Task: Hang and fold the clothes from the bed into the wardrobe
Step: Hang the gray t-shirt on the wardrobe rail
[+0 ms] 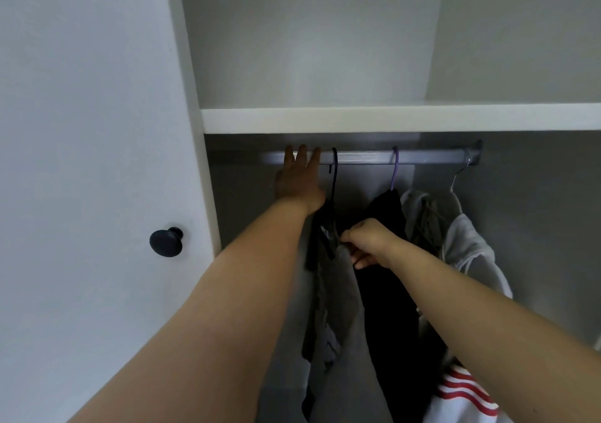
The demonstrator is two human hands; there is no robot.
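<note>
Step in hand, as I judge it: hanging.

1. Right hand: curled, pinching the grey garment near its shoulder. The cloth is soft, limp and long-draped.
2. Black hanger: thin, hook over the rail near its left end, carrying that garment.
3. Left hand: flat, fingers straight against the rail's left end, holding nothing.
4. Rail: ribbed metal tube under the smooth white shelf.

Next move, I reckon: square the shoulders on the hanger, then release.
</note>
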